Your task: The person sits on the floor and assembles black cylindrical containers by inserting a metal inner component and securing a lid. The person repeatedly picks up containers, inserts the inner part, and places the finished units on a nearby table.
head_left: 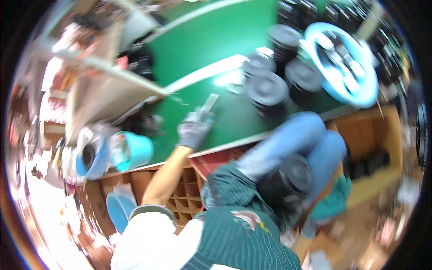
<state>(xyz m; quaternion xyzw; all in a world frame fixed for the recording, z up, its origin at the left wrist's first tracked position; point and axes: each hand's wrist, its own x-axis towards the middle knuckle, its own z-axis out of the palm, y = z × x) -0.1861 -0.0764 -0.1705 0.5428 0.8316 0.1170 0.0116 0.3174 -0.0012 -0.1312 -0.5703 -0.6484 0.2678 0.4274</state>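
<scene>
My left hand [193, 129], in a grey glove, reaches over the near edge of the green table [189, 54]. Its fingers appear closed on a small pale strip [210, 102] that sticks out past them; motion blur hides its exact kind. To the right of that hand stand several round black lidded containers [267, 89]. Another black lidded container [297, 174] rests in my lap, against my jeans. I cannot see my right hand.
A light blue basin [370, 83] with white and dark pieces stands at the table's right. A turquoise bucket [139, 150] sits at the left edge, near a board divider [108, 92]. Below are a compartmented wooden box [182, 198] and an open carton [391, 130] holding black items.
</scene>
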